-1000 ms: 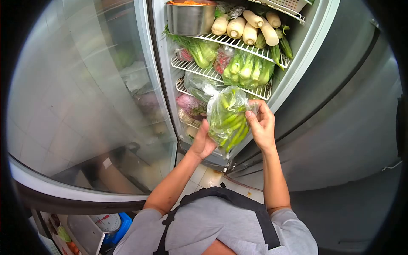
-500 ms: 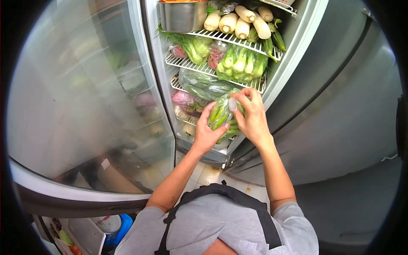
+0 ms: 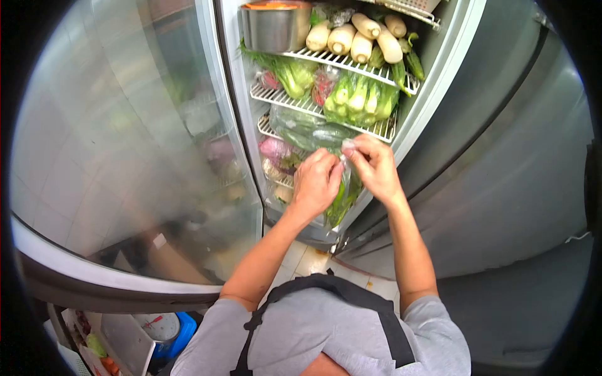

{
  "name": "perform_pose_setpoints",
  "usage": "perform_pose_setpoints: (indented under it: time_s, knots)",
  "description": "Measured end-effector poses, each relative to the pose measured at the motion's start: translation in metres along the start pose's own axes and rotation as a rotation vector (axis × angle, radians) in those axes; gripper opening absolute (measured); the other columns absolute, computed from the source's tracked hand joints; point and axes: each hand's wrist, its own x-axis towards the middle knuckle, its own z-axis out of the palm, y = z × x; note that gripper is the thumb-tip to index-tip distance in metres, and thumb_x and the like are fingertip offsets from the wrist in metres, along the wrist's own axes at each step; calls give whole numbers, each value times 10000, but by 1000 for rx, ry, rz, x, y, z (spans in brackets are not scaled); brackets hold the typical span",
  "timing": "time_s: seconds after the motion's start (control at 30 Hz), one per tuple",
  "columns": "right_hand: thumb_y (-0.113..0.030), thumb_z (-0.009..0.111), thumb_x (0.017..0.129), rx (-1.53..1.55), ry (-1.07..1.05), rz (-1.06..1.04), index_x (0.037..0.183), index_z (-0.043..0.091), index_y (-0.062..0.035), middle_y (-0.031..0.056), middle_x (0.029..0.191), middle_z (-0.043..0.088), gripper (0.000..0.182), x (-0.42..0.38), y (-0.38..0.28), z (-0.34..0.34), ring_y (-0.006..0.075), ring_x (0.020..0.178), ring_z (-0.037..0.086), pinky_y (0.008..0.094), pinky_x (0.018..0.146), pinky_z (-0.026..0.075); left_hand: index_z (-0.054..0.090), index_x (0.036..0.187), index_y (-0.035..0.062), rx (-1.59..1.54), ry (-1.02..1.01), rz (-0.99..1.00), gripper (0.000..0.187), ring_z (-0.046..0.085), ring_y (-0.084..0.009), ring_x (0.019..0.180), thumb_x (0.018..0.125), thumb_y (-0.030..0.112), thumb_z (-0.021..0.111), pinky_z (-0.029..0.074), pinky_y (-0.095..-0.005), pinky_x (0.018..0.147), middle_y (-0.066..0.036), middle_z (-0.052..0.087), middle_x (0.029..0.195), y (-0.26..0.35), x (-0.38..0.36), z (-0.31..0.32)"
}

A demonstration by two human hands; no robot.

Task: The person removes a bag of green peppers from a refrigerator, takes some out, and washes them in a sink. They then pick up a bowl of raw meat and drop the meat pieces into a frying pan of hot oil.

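A clear plastic bag of long green peppers (image 3: 340,205) hangs below my hands, in front of the lower fridge shelves. My left hand (image 3: 317,185) is closed on the gathered neck of the bag, its back toward me. Beside it, my right hand (image 3: 374,168) pinches the bag's whitish bunched top between thumb and fingers. Just behind the hands, a bag of dark green vegetables, probably cucumbers (image 3: 306,130), lies on a wire shelf. My left hand partly covers the peppers.
Upper shelves hold a steel pot (image 3: 273,30), white radishes (image 3: 362,47) and bagged leafy greens (image 3: 359,103). Purple vegetables (image 3: 276,149) sit lower left. The open glass door (image 3: 125,150) stands left, a steel door (image 3: 501,169) right. A dial scale (image 3: 162,327) is at the lower left.
My left hand has moved from cupping the peppers up to the bag's neck. The bag now hangs lower, and my right hand still pinches its top.
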Motion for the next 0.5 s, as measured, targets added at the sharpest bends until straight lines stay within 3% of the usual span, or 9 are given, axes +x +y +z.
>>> perform_pose_setpoints:
  time_s: [0.03,0.07,0.1,0.13,0.17,0.23,0.37,0.4,0.5]
  knots:
    - [-40,654,865,-48,66,25,878,661,49,165,815,617,91,-3,-6,1,309,748,619,356,667,483,634,837,-7,-42,22,-12,174,545,-185,622,839,142,723,443,-329,586,-89,603,780,-7,-3,6]
    - [-38,661,862,-106,226,44,892,663,37,165,832,618,81,-12,-8,7,320,750,619,374,669,487,630,829,-4,-81,50,-12,165,526,-171,601,845,136,714,432,-322,572,-82,596,751,-11,-1,9]
    - [-46,678,854,-198,315,23,896,661,19,163,847,622,79,-21,-8,12,313,751,621,377,674,495,640,829,-1,-184,-3,-178,144,499,-111,610,875,128,683,414,-291,569,-38,588,697,-11,-1,8]
    - [-77,716,838,-244,242,113,897,657,10,161,831,618,120,-34,-9,12,307,751,625,372,674,502,633,796,-1,-374,-13,-171,165,487,-105,586,902,126,644,378,-314,523,-32,561,641,-33,-3,19]
    - [-91,760,807,-172,179,189,880,645,12,109,755,592,171,-45,-9,18,193,682,597,320,634,491,649,787,17,-640,-128,-341,157,491,-48,628,913,110,643,384,-262,551,28,592,686,-50,-5,24]
    - [-115,796,780,-128,59,194,875,642,17,108,771,583,224,-59,7,33,200,683,586,319,628,479,655,779,55,-979,-233,-529,141,545,-46,668,917,82,642,428,-220,623,39,634,751,-39,-6,20]
    - [-84,754,812,-196,58,97,850,602,29,116,758,548,193,-64,33,35,239,669,556,359,624,458,663,872,125,-945,-389,-619,103,529,-8,673,946,198,660,389,-192,572,77,627,784,-66,-18,34]
    - [-80,718,821,-239,24,137,852,598,17,176,777,572,159,-65,30,32,339,715,586,404,665,466,673,891,153,-1025,-427,-684,99,528,-10,683,952,230,655,401,-200,589,97,610,794,-64,-20,31]
    - [-75,708,837,-71,-2,274,854,604,16,152,738,585,140,-71,46,33,264,673,584,377,650,469,670,914,173,-994,-438,-720,95,533,-9,698,960,253,648,427,-214,623,109,598,798,-71,-29,41]
